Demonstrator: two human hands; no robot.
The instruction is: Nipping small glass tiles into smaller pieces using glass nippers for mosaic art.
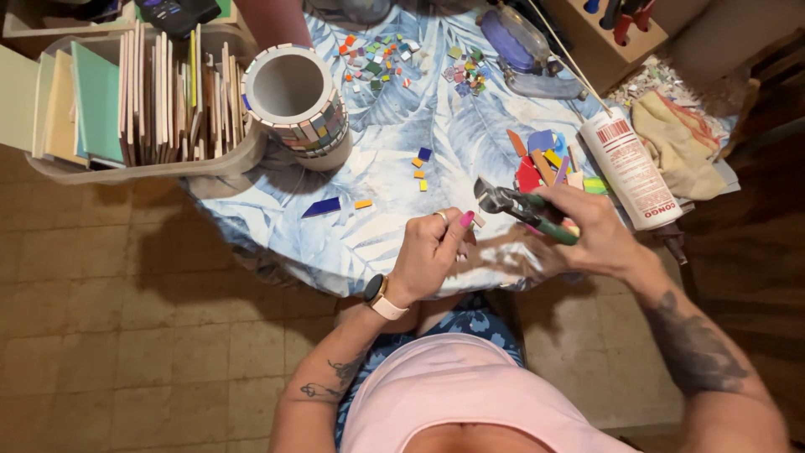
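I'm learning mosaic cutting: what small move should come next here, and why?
Probably bring the small tile piece into the nippers' head. The left hand pinches the piece just beside the head, and the right hand grips the handles, so cutting seems to need only that.

The small tile piece [478, 221] pinched in the left hand [432, 252] is mostly hidden by the fingers; its colour is hard to tell. The right hand [591, 231] covers the nippers' [524, 206] handles. The wooden tool block [608, 25] and tile box [126, 92] are cut off at the top edge. The scattered chips [377, 59] are too small to make out.
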